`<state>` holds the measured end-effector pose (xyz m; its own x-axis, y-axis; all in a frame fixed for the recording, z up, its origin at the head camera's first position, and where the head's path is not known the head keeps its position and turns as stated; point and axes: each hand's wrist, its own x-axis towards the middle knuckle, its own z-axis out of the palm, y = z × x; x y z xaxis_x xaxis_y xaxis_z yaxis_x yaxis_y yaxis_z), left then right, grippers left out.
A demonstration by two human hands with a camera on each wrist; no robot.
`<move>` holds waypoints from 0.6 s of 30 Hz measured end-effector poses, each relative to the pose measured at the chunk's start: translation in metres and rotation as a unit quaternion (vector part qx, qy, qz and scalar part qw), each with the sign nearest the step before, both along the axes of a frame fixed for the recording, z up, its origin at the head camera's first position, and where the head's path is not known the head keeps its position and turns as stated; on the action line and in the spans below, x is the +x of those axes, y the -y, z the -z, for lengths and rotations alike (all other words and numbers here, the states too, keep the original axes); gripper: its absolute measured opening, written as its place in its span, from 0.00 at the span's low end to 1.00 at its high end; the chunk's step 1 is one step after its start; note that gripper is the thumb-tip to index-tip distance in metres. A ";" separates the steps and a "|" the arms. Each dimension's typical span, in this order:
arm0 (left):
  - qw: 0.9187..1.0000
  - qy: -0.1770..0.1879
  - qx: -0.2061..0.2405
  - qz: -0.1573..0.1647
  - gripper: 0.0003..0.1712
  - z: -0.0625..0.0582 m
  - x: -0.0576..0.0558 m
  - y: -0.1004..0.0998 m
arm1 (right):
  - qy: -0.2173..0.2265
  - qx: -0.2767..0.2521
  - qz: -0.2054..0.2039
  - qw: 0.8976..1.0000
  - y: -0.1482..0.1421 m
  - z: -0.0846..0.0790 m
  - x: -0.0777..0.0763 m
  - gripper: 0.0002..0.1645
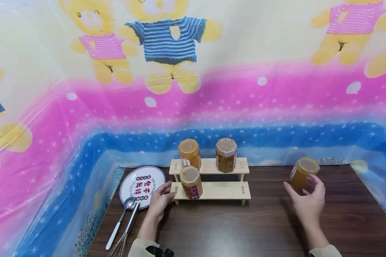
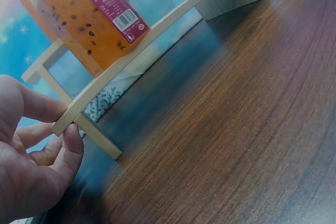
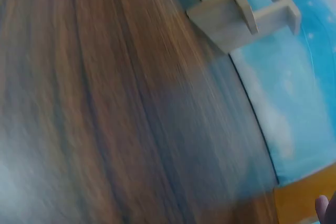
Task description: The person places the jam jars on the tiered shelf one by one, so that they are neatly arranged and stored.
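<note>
My left hand (image 1: 159, 202) pinches the left end of the lower board of a two-step wooden rack (image 1: 225, 191), thumb and fingertips at its edge in the left wrist view. Just beside that grip on the same board stands a jar of orange, seed-flecked preserve (image 2: 79, 19) with a purple label. Far to the right, my right hand (image 1: 308, 205) is spread around the near side of a yellow-lidded honey-coloured jar (image 1: 303, 171). Its fingers overlap the jar's right side, while the thumb stands apart from the left side. In the right wrist view only a fingertip shows against the jar (image 3: 299, 195).
On the rack's upper board stand an orange jar (image 1: 189, 151) and a brown jar (image 1: 226, 155). Left of the rack lie a round printed plate (image 1: 132, 182), a white-handled spoon (image 1: 114, 233) and a whisk (image 1: 132, 217). A patterned cloth (image 1: 244, 96) backs the dark table (image 1: 228, 228).
</note>
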<state>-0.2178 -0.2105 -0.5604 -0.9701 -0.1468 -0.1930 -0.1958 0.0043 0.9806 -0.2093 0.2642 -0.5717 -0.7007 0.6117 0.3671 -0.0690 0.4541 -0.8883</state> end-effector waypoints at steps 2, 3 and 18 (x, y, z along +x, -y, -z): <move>1.000 -0.001 0.000 0.001 0.34 0.000 0.000 0.000 | 0.006 -0.003 0.013 1.000 -0.005 0.001 -0.002 0.54; 1.000 -0.002 -0.001 0.002 0.34 0.000 0.001 0.000 | 0.009 -0.008 0.019 1.000 -0.008 0.002 -0.003 0.54; 1.000 -0.002 0.000 0.001 0.34 0.001 0.000 0.000 | 0.073 -0.088 -0.009 0.993 -0.035 0.011 -0.027 0.60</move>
